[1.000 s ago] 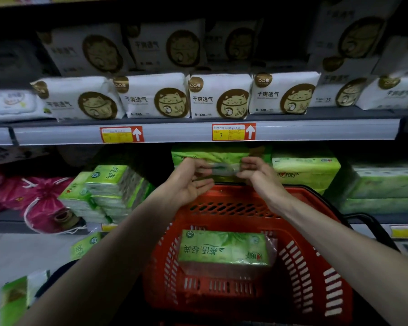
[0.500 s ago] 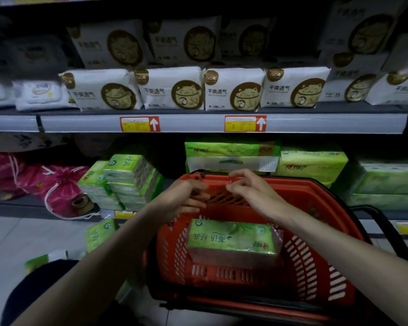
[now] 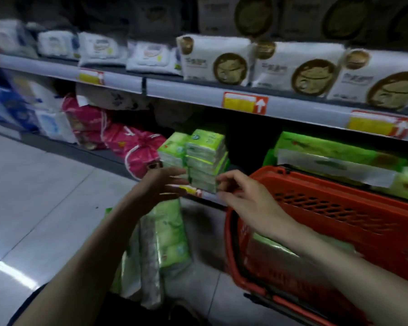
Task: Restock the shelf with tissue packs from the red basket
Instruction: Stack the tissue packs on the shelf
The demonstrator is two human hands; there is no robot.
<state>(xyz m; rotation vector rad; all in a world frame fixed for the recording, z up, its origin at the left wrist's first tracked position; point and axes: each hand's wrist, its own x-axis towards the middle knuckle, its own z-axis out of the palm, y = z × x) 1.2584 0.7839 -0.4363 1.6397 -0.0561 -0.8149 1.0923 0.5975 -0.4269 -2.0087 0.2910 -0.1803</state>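
Hovering empty before stacked green tissue packs (image 3: 205, 158) on the lower shelf (image 3: 108, 156): left hand (image 3: 160, 187) spread, right hand (image 3: 243, 198) loosely curled. Red basket (image 3: 339, 222) stood at right, one pack (image 3: 276, 245) inside.

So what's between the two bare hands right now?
In the head view, the left hand and right hand are both open, holding nothing. Through the gap shows the stack of small green tissue packs on the lower shelf, behind them.
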